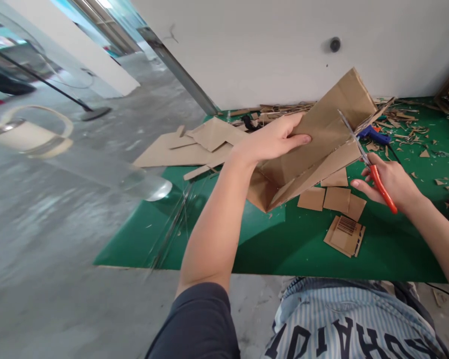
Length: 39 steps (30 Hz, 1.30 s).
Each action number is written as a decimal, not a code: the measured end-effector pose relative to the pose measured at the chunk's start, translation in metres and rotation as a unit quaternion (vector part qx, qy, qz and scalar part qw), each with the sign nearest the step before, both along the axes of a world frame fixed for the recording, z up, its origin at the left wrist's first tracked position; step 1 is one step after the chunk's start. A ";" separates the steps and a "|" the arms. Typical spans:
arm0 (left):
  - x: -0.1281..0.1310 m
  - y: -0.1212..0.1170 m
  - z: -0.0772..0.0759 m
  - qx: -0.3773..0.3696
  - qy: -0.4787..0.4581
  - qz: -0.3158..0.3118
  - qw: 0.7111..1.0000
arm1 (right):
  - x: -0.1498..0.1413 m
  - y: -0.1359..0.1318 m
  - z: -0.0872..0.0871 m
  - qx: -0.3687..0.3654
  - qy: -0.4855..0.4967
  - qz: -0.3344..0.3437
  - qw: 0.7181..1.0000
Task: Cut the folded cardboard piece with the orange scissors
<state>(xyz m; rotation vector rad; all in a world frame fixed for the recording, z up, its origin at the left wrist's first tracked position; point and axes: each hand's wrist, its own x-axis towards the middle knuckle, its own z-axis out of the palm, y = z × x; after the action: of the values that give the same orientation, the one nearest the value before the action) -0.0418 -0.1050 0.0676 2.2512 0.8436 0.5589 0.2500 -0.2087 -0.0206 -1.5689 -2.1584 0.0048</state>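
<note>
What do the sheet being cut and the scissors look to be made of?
The sheet in the left hand looks like matte brown cardboard, creased. The scissors in the right hand show shiny, likely steel blades and glossy orange, probably plastic, handles.

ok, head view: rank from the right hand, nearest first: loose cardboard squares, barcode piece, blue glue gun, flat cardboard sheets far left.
From the right hand, which holds the scissors:
1. Loose cardboard squares, just to its left on the green mat.
2. Barcode piece, below-left, and blue glue gun, above: too close to call.
3. Flat cardboard sheets, far left edge.
</note>
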 end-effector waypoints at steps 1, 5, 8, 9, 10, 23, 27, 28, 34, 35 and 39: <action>0.001 -0.001 0.000 0.000 0.004 0.001 1.000 | 0.000 0.001 0.000 0.004 0.001 -0.007 1.000; 0.003 -0.001 -0.003 -0.009 0.002 -0.005 1.000 | -0.002 0.004 -0.003 0.014 -0.011 -0.026 1.000; 0.004 0.000 -0.007 -0.020 -0.005 -0.012 1.000 | -0.003 0.007 -0.005 0.007 -0.026 -0.044 0.999; 0.004 0.001 -0.008 -0.020 -0.007 -0.014 1.000 | -0.004 0.007 -0.005 0.009 -0.030 -0.049 0.998; 0.003 0.002 -0.009 -0.019 -0.007 -0.015 1.000 | -0.004 0.008 -0.006 0.013 -0.034 -0.052 0.998; -0.001 0.010 -0.014 -0.022 0.007 -0.035 0.999 | -0.008 0.016 -0.018 0.099 0.011 -0.064 0.993; -0.001 0.009 -0.013 -0.010 0.005 -0.038 0.999 | -0.007 0.017 -0.019 0.101 0.036 -0.057 0.993; -0.002 0.009 -0.013 -0.007 0.006 -0.038 0.999 | -0.007 0.018 -0.018 0.100 0.039 -0.054 0.993; -0.003 0.010 -0.014 0.032 0.022 -0.037 0.999 | -0.004 0.015 -0.014 0.065 0.029 -0.006 0.997; -0.002 0.009 -0.014 0.035 0.026 -0.042 0.998 | -0.003 0.013 -0.013 0.058 0.030 0.002 0.998; 0.005 0.005 -0.013 0.039 0.073 -0.050 0.995 | -0.002 0.005 -0.010 0.041 0.038 0.014 0.998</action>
<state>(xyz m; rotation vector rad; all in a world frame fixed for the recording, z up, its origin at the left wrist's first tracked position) -0.0363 -0.1004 0.0549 2.4151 0.7859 0.3903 0.2480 -0.2036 -0.0301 -1.4694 -2.0949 -0.0132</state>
